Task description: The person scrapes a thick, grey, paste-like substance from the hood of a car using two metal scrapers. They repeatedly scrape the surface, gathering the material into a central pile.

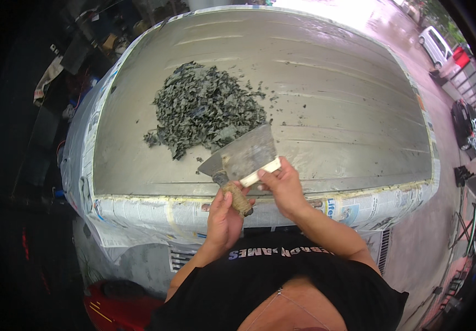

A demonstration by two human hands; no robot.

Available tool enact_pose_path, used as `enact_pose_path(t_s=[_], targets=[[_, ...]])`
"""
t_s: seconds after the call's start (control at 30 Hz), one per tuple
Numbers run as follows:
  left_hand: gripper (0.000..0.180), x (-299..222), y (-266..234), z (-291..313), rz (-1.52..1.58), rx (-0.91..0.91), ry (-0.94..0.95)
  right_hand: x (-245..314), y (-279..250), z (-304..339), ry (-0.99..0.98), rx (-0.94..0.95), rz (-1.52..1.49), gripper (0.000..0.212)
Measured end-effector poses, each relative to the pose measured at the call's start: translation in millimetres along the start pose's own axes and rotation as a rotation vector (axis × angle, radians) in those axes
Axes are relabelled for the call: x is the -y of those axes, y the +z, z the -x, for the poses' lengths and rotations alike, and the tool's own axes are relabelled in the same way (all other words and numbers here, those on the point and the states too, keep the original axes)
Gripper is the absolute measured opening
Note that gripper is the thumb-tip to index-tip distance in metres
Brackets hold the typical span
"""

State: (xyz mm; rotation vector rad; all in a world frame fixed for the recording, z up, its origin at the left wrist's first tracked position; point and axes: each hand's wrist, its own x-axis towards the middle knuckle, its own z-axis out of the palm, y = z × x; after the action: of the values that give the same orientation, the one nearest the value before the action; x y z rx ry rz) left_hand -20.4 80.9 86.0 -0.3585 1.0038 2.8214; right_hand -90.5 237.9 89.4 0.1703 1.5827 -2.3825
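Note:
My left hand (225, 219) is closed around the wrapped handle of a putty knife (238, 201). Its blade points up and to the left, partly behind the other tool. In my right hand (288, 190) is a wide flat metal spreader (254, 150) with a white grip strip, pinched between thumb and fingers. The two blades overlap and seem to touch, just above the near edge of a bare grey vehicle roof (348, 110). Beyond them, left of the roof's middle, lies a heap of dark grey paint flakes (199, 105). The spreader's upper corner covers its near right edge.
Newspaper masking (138, 214) is taped around the roof's edges, with plastic sheeting (81, 138) hanging at the left. Loose flakes dot the roof right of the heap. A white van (435, 45) and a dark car (464, 124) stand at the far right. Something red (117, 309) sits at the lower left.

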Motion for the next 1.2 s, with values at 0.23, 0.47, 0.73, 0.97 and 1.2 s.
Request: enact_pose_path(t_s=[0.23, 0.47, 0.73, 0.97, 1.2], targets=[[0.037, 3, 6, -8, -0.093, -0.074, 0.164, 5, 2, 12, -0.014, 0.101, 0.338, 0.021], [0.037, 1, 6, -6, -0.211, -0.177, 0.361, 10, 10, 41, -0.575, 0.167, 0.855, 0.034], [0.045, -4, 15, -4, -0.45, -0.114, 0.328, 18, 32, 29, -0.382, 0.369, 0.721, 0.057], [0.063, 7, -6, -17, -0.822, -0.282, 0.748, 40, -23, -35, -0.408, 0.109, 0.515, 0.062], [0.08, 39, -76, -6, -1.262, -0.456, 0.838, 142, -159, -246, -0.63, -0.479, 1.195, 0.046]])
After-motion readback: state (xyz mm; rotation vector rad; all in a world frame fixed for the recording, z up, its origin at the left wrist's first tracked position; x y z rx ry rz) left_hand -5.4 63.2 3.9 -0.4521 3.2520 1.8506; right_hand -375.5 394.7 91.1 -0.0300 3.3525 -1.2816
